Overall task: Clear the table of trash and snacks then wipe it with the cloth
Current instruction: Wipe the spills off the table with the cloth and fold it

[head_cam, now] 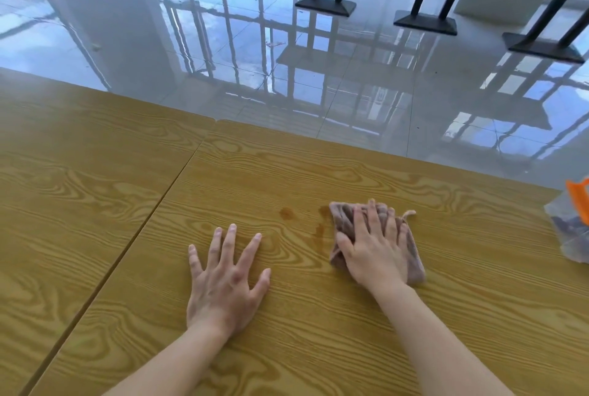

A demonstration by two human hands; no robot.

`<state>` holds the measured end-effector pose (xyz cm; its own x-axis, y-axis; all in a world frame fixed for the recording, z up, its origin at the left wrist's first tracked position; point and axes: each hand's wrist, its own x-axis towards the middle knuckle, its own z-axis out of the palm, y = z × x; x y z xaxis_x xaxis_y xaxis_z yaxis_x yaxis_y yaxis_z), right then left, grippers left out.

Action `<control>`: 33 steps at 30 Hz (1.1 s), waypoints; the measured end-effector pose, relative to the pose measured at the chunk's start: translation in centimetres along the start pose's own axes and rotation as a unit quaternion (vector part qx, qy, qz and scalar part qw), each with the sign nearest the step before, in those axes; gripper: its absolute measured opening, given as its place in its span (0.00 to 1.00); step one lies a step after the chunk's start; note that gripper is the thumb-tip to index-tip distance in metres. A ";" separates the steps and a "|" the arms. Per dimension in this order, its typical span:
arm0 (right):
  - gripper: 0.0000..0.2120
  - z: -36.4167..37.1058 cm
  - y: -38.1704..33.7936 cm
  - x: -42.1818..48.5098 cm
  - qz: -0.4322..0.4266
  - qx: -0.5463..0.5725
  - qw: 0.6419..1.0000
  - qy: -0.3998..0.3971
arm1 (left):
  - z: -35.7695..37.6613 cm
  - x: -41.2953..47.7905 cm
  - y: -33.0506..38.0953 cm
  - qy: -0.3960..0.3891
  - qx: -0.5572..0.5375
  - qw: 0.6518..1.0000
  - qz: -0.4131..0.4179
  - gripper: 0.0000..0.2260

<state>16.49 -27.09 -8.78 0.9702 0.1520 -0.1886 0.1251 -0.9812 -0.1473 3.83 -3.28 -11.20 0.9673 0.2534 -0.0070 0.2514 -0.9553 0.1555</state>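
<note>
Two hands lie flat, fingers straight: left hand [226,280] on the counter [95,204], right hand [373,249] pressing the cloth [342,220]. Stains [287,213] sit at the cloth's ten o'clock, nearer the right hand.

Wood-grain table [95,204], a seam [159,194] running down its left side. On it lie a pinkish-brown cloth [342,220], small brown stains [287,213] just beside it, and a clear plastic bag [570,229] at the right edge.

Right edge cuts off the clear bag [570,229].
</note>
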 end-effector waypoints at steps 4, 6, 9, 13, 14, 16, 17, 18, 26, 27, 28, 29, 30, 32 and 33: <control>0.33 1.6 -1.1 -4.5 -0.150 -0.020 0.988 -0.001 | -0.1 -0.1 -0.1 -0.001 -0.002 1.000 0.000 0.29; 0.35 3.0 1.0 -9.7 -0.232 -0.027 0.972 0.023 | 0.0 -0.1 0.0 0.000 -0.004 1.000 0.000 0.29; 0.36 3.5 4.1 -11.1 -0.225 -0.044 0.973 0.017 | 0.2 0.0 -0.1 -0.004 0.003 1.000 0.001 0.29; 0.34 1.2 1.0 -3.1 -0.049 -0.014 0.998 0.031 | 0.0 -0.1 0.0 -0.001 0.004 1.000 -0.002 0.29; 0.34 0.8 -0.5 -1.2 -0.012 0.005 1.000 0.024 | 0.0 -0.1 0.1 -0.001 0.005 1.000 -0.003 0.29; 0.33 0.6 -2.8 0.4 -0.013 0.017 1.000 0.006 | -0.1 -0.1 0.0 -0.004 0.004 1.000 -0.001 0.29; 0.33 0.9 -3.4 -0.2 -0.054 0.015 0.998 -0.002 | -0.1 -0.1 0.0 -0.005 0.004 1.000 -0.001 0.29; 0.33 1.4 -3.5 -1.6 -0.107 0.009 0.994 -0.001 | -0.1 -0.1 -0.1 -0.003 0.005 1.000 -0.001 0.29; 0.34 1.2 1.7 -2.8 -0.116 -0.027 0.993 0.020 | -0.1 -0.2 0.1 -0.009 0.005 1.000 -0.001 0.29; 0.34 0.5 0.7 -0.3 -0.063 -0.006 0.998 0.015 | -0.2 -0.2 0.2 -0.006 0.004 1.000 -0.002 0.29; 0.34 -0.1 -0.7 1.8 -0.027 0.016 0.999 0.006 | -0.2 -0.2 0.2 -0.006 0.006 1.000 -0.002 0.29; 0.33 -0.6 -2.0 3.2 -0.007 0.027 1.000 -0.005 | -0.3 -0.2 0.3 -0.008 0.006 1.000 -0.002 0.29; 0.33 -0.7 -3.0 3.7 -0.014 0.031 0.999 -0.012 | -0.3 -0.1 0.3 -0.009 0.005 1.000 -0.001 0.29; 0.32 0.3 -3.3 1.9 -0.094 0.018 0.995 -0.017 | -0.4 -0.2 0.1 -0.009 0.006 1.000 -0.003 0.29; 0.32 1.1 -2.7 -0.2 -0.153 0.004 0.988 -0.003 | -0.4 -0.2 0.1 -0.008 0.005 1.000 -0.001 0.30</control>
<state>15.75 -24.30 -9.42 0.8864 0.4415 -0.1389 0.4101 -0.8883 -0.2067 3.67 -3.39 -10.78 0.9672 0.2529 -0.0241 0.2537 -0.9564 0.1447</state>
